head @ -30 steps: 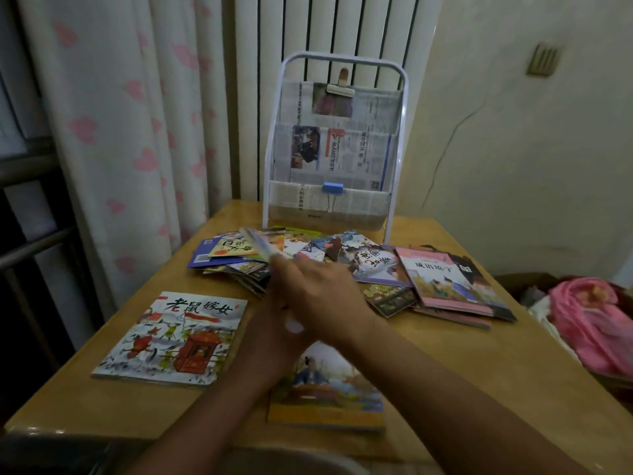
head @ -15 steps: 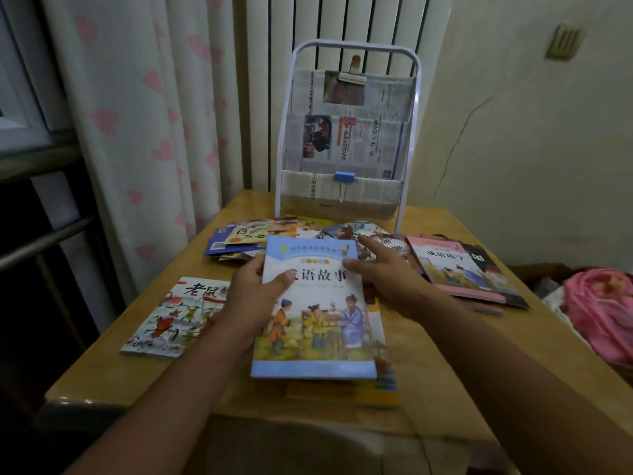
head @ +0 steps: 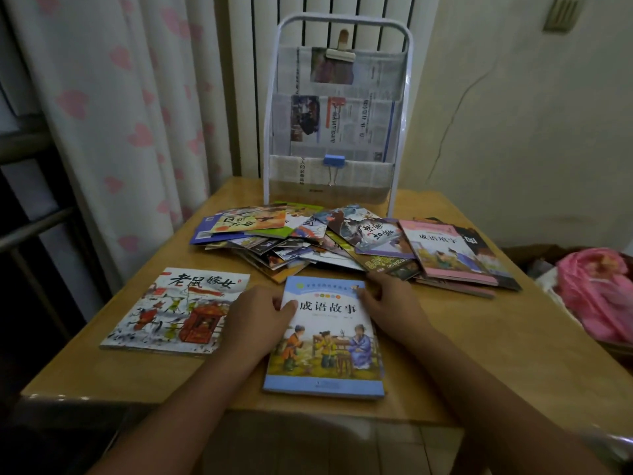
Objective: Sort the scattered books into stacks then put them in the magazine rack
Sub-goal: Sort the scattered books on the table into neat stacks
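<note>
Glossy blue book (head: 325, 341) flat on wood table (head: 479, 344) | both hands (head: 260, 317) grasping its edges

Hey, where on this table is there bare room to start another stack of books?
Bare wood lies right of the blue-covered book, below the pink book, out to the table edge. The table's far half is crowded with the scattered pile.
</note>
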